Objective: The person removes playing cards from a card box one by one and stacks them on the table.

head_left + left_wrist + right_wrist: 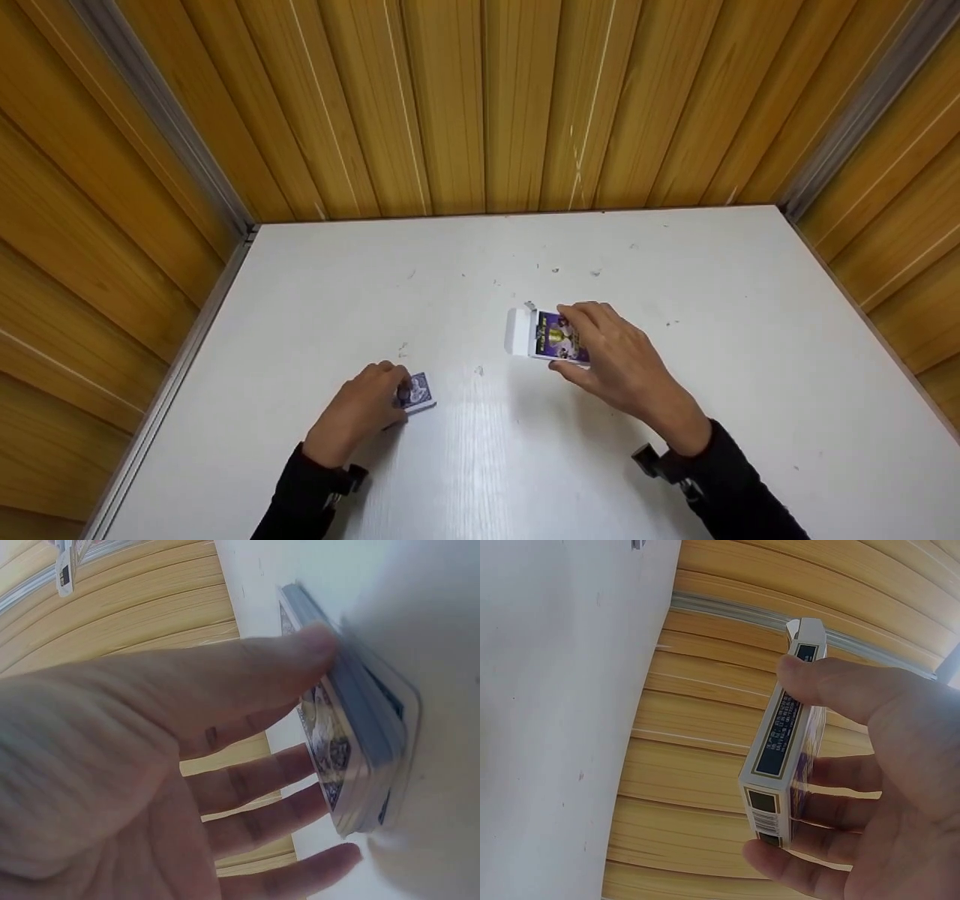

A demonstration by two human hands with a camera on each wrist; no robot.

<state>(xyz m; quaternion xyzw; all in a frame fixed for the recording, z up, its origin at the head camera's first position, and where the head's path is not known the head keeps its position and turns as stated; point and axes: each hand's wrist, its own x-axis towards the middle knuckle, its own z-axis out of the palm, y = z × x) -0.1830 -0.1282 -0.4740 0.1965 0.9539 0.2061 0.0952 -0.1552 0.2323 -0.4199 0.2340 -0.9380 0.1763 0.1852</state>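
Observation:
My left hand [361, 409] grips a deck of playing cards [420, 390] by its sides, low over the table at the left of centre. In the left wrist view the thumb presses one long edge of the deck [356, 705], and a few of its lower cards fan out of line. My right hand [619, 356] holds a card box [556, 335] above the table, thumb on one narrow side and fingers on the other. The box's white end flap [517, 331] stands open toward the left. In the right wrist view the box [780, 731] shows dark printed panels and a barcode end.
The white table [465, 285] carries small dark scuffs and marks. Wood-patterned panels [480, 105] rise behind it and on both sides, with grey metal posts [172, 112] at the corners. Each dark sleeve [739, 480] bears a small wrist camera.

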